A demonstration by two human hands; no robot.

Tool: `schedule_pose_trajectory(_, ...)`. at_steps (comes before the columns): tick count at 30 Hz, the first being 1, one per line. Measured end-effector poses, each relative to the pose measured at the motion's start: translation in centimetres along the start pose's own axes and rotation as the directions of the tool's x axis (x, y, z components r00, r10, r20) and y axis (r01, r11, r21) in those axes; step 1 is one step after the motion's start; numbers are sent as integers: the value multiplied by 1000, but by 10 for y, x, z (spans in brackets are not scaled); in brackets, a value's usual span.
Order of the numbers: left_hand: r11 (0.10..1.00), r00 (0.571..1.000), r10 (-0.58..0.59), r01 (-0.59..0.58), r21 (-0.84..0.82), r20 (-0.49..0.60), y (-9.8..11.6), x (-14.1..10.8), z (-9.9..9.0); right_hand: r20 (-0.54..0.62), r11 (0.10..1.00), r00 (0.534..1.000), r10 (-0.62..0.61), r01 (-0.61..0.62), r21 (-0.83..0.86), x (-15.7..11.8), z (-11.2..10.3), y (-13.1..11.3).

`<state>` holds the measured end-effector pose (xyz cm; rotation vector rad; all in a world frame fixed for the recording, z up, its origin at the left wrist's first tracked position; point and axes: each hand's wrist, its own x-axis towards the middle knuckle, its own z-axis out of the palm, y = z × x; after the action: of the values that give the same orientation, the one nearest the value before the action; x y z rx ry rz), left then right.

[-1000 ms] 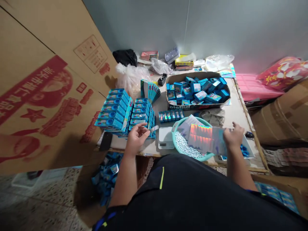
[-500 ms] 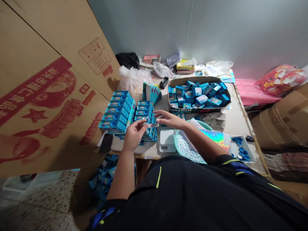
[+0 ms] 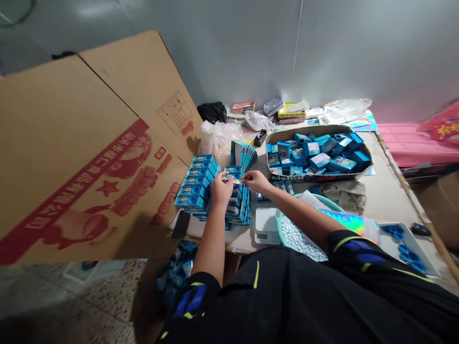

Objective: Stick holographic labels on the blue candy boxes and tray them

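My left hand (image 3: 221,189) and my right hand (image 3: 256,182) are closed in pinches at opposite ends of a short, shiny strip of tape (image 3: 237,181). The strip stretches between my fingertips, over the right-hand stack of blue boxes (image 3: 234,210). From here I cannot tell whether it touches a box. To the left, beside my left hand, stands another stack of blue boxes (image 3: 195,188) with round blue recesses on their faces. Behind my hands a fan of blue printed cards (image 3: 244,155) stands upright.
A carton of loose blue boxes (image 3: 319,177) sits at the back right. Nearer are a white scale (image 3: 266,222), a turquoise basin (image 3: 279,224) of white pellets, and a tray (image 3: 426,255) with blue caps. A large cardboard sheet (image 3: 89,157) borders the left; a black phone (image 3: 181,224) lies near the edge.
My view has swung left, so the table sits further right. My right hand's fingers, stretched out earlier, have drawn into a pinch at the strip's end. My left hand keeps its pinch.
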<state>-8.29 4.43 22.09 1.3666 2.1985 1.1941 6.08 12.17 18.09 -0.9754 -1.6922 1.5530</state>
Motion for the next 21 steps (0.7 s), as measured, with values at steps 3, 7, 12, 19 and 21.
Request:
schedule_pose_trajectory(3,982,1000,15,-11,186,-20,-4,10,5,2,1000,1000,-19,19,-4,14,7,5)
schedule_pose_trajectory(7,949,999,50,-50,311,7,-12,11,11,2,999,999,-39,39,4,21,7,13)
schedule_pose_trajectory(12,940,991,132,-125,318,1,-24,10,17,3,993,994,-106,106,57,28,8,30)
schedule_pose_trajectory(19,903,958,281,-240,357,-66,-24,17,15,-165,983,986,-18,48,179,17,35,60)
schedule_pose_trajectory(21,889,942,327,-280,363,-75,-17,15,13,-199,998,980,12,0,61,7,34,64)
